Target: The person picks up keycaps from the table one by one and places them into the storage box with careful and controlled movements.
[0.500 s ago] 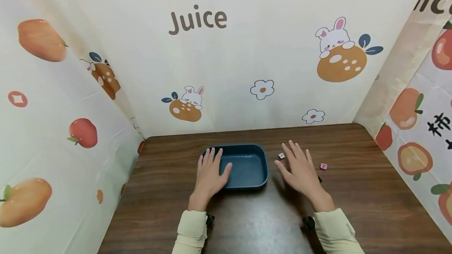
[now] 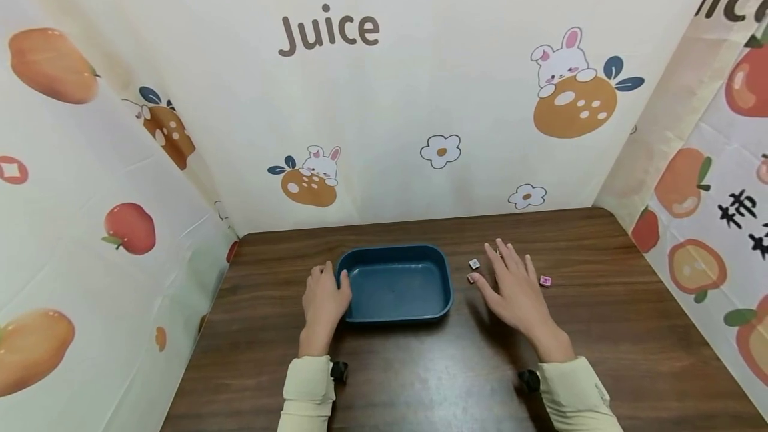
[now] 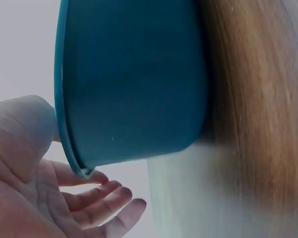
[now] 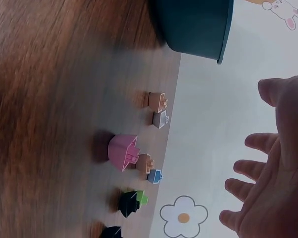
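Note:
My left hand point(image 2: 324, 302) is at the left end of a dark blue plastic bin point(image 2: 399, 292). Its thumb goes over the rim while the fingers stay outside, as the left wrist view point(image 3: 134, 84) also suggests. Over the small keycaps on the right hovers my right hand point(image 2: 519, 292), fingers spread and holding nothing. In the right wrist view, a pink keycap point(image 4: 121, 151), a black keycap point(image 4: 129, 202), a green keycap point(image 4: 141, 197), a blue keycap point(image 4: 154, 176) and a white keycap point(image 4: 160, 119) lie with stems upward. From the head, my right hand hides several.
A dark brown wooden table point(image 2: 420, 379) carries everything. Behind it and at both sides hang pale curtains point(image 2: 384, 99) printed with fruit and rabbits. A peach keycap point(image 4: 157, 101) lies between the bin and my right hand.
My left hand has moved left, from above the bin's left part to its left rim. The right hand has shifted only slightly, and a peach keycap now shows beside its thumb.

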`<act>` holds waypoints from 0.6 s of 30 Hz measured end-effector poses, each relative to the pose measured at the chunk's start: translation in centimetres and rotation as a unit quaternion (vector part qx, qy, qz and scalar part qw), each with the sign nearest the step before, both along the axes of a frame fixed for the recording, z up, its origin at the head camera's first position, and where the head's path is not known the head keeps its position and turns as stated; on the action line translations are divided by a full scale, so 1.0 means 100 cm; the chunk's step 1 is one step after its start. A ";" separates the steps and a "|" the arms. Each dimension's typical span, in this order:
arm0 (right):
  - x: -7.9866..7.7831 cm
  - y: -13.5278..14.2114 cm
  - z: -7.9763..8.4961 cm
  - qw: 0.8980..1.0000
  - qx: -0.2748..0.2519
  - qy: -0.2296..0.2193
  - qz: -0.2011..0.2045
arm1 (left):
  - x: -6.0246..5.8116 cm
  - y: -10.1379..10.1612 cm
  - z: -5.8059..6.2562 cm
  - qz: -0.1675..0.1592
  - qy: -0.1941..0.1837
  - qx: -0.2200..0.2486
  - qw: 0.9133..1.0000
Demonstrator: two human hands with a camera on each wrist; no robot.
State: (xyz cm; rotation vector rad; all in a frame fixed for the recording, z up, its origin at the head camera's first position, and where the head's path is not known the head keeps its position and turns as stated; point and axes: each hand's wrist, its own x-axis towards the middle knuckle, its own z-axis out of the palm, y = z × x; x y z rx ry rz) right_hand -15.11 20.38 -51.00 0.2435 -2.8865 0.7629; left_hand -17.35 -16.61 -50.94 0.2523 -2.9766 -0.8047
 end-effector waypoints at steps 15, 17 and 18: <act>0.010 0.011 -0.004 0.999 -0.039 0.002 0.001 | -0.010 -0.024 -0.003 -0.006 -0.035 0.141 0.989; 0.010 0.014 -0.003 0.999 -0.045 0.000 0.001 | -0.011 -0.028 -0.004 -0.001 -0.046 0.180 0.983; 0.010 0.015 -0.003 0.999 -0.048 0.000 0.001 | -0.012 -0.031 -0.004 0.003 -0.053 0.202 0.978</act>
